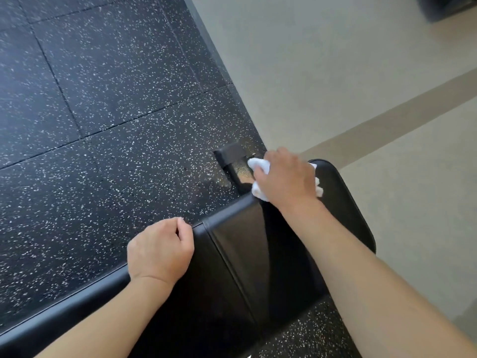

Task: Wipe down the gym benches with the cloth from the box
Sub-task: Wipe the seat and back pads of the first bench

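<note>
Two hands are seen in the head view, and only one is doing the wiping. The right hand [285, 177] is curled over a bunched white cloth [258, 170], which is pressed down on the far end of the bench pad, right at its left edge. The left hand [161, 250] is closed in a loose fist with nothing seen in it, and it's rested against the bench's near-left edge, well apart from the cloth.

The black gym bench [340, 208] is laid out diagonally, its long axis running from lower left up to the upper right, with a seam crossing the pad between the two hands. So the unwiped length is probably what lies back toward the person, and a pull along that axis would be called for, still led by the right hand since the cloth is already held there. The metal foot [231, 152] of the frame is spotted just beyond the cloth on the speckled rubber floor [103, 99]. No box can be seen anywhere.
</note>
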